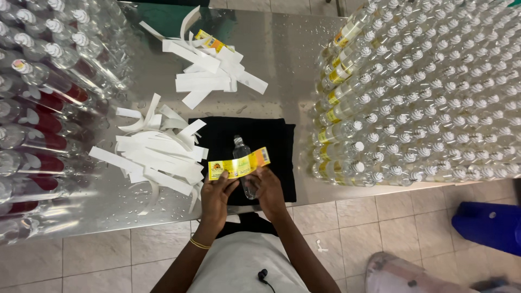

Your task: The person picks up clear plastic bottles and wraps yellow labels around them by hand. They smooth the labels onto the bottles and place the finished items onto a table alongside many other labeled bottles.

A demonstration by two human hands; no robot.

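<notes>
Head view: a yellow-orange label [239,164] is held across a small clear bottle [245,169] lying on a black cloth [271,146]; the left hand [218,196] pinches the label's left end, the right hand [269,191] steadies bottle and label. A skewed or creased label is judged likely, since the steel table [287,59] is beaded with water. White backing strips [154,154] lie left; labelled bottles [347,130] are stacked right.

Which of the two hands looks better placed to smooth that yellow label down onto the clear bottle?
Probably the left hand: it pinches the yellow label at its free end, while the right hand steadies the clear bottle on the black cloth.
</notes>
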